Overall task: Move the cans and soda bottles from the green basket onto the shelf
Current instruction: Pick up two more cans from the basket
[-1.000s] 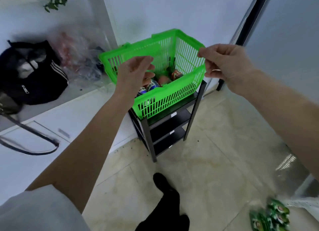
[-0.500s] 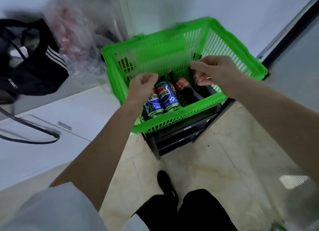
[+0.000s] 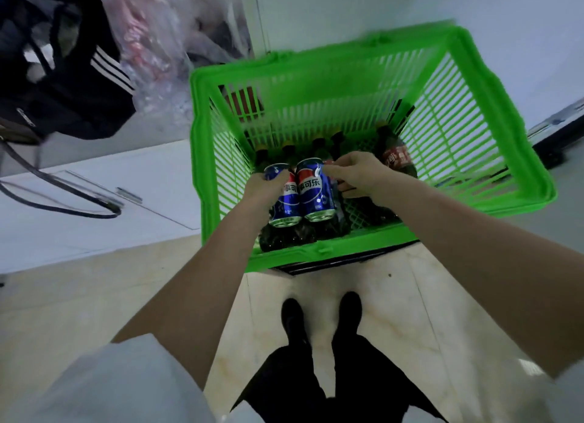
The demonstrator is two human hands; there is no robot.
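Barely begun: inside the green basket (image 3: 534, 188), left hand (image 3: 264, 187) and right hand (image 3: 357, 177) fingers curl around two cans (image 3: 313, 190); bottles (image 3: 396, 158) remain.

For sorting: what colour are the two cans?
Blue cans with red-white logo; head view.

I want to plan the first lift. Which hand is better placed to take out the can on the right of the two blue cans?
The right hand, probably. Its fingers already curl on the top of the right blue can. The left hand holds the left blue can inside the green basket.
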